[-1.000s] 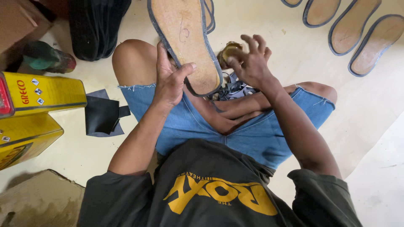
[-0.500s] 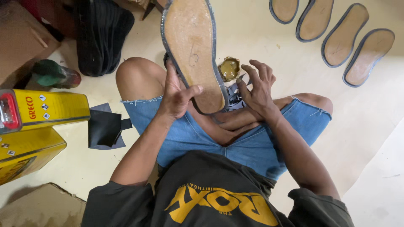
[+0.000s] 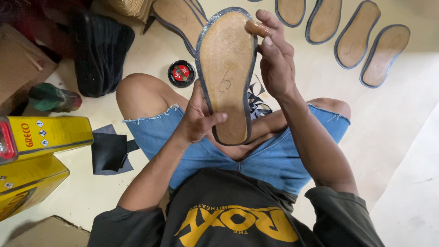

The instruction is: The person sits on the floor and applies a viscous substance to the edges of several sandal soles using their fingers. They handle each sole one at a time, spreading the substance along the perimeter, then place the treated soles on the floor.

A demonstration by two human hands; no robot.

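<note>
My left hand (image 3: 199,120) grips the heel end of a tan shoe sole (image 3: 226,73) with a dark rim, held upright over my lap. My right hand (image 3: 275,59) is at the sole's toe end on the right, with its glue-smeared fingertips touching the rim. I sit cross-legged on the floor in blue denim shorts (image 3: 274,158).
A small round tin (image 3: 181,73) with a red and black lid lies beyond my left knee. Several more soles (image 3: 361,43) lie at the top right, another sole (image 3: 176,20) at the top. Yellow cans (image 3: 43,135), black sheet scraps (image 3: 109,152) and a black stack (image 3: 98,50) are on the left.
The sole has been turned more upright and to face me. My right hand rose from the lap area to the sole's toe edge. The view shifted, which brought the round tin into sight.
</note>
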